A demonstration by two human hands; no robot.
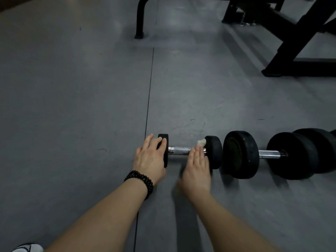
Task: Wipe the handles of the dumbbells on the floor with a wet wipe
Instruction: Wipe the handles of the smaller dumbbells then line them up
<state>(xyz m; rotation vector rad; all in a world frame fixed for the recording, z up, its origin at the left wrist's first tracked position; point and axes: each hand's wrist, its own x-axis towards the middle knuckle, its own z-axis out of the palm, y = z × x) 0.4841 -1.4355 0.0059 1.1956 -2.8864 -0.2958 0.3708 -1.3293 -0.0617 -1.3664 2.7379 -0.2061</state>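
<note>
A small black dumbbell lies on the grey floor, its metal handle (180, 150) showing between two round weights. My left hand (150, 158) rests on the left weight (164, 142), fingers laid over its top edge. My right hand (197, 168) lies over the right end of the handle with fingers straight, pressing a crumpled white wet wipe (201, 142) whose tip sticks out beyond my fingertips, against the right weight (215, 151). A larger dumbbell (241, 154) with a chrome handle (269, 154) lies just to the right, in line with the small one.
Black frames of gym equipment (283, 51) stand at the back right, and a black curved leg (140, 24) at the back centre. A floor-mat seam (149, 91) runs toward me past the left weight. A white shoe (27, 248) shows at the bottom left.
</note>
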